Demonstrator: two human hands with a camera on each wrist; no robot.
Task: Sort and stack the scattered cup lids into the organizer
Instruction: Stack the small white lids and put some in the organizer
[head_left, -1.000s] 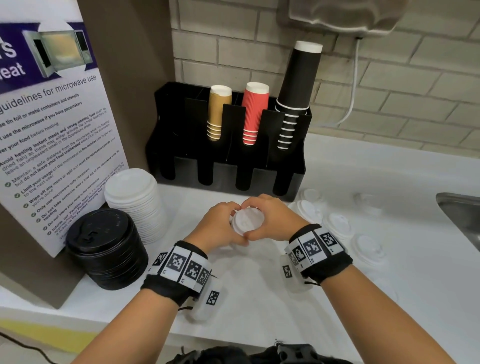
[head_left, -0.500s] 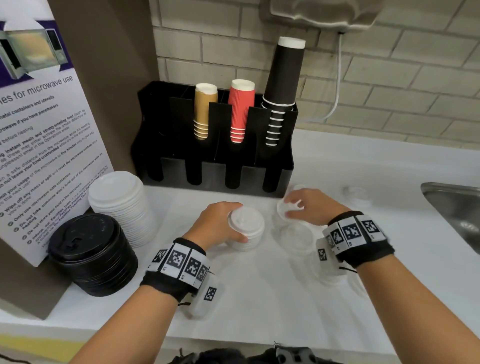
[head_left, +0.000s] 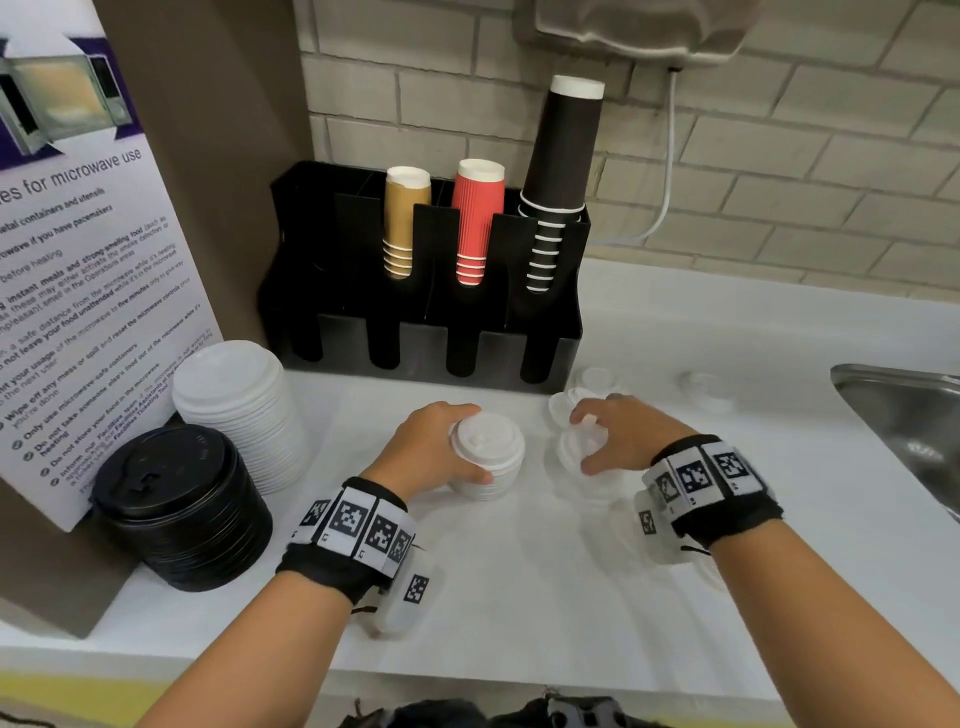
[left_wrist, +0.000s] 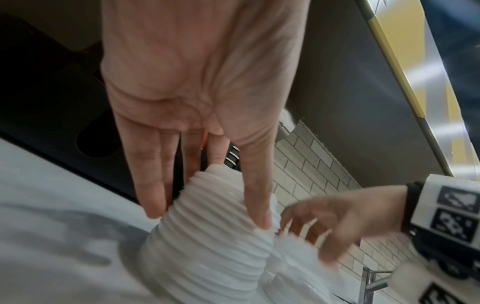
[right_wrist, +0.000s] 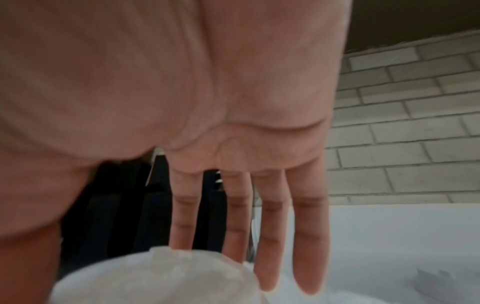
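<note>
Your left hand (head_left: 434, 449) curls its fingers (left_wrist: 255, 197) round the lid stack (head_left: 488, 460) mid-worktop (head_left: 519, 597). Your right hand (head_left: 623, 436) spreads over loose lids (head_left: 582, 457) just right. The organizer (head_left: 426, 358) waits beyond. A careless sweep could topple the stack.

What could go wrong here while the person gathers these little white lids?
The small lid stack that the left hand grips is tall and narrow, so a nudge could tip it. The right hand reaches over loose white lids lying close beside it, and might knock them toward the sink.
</note>
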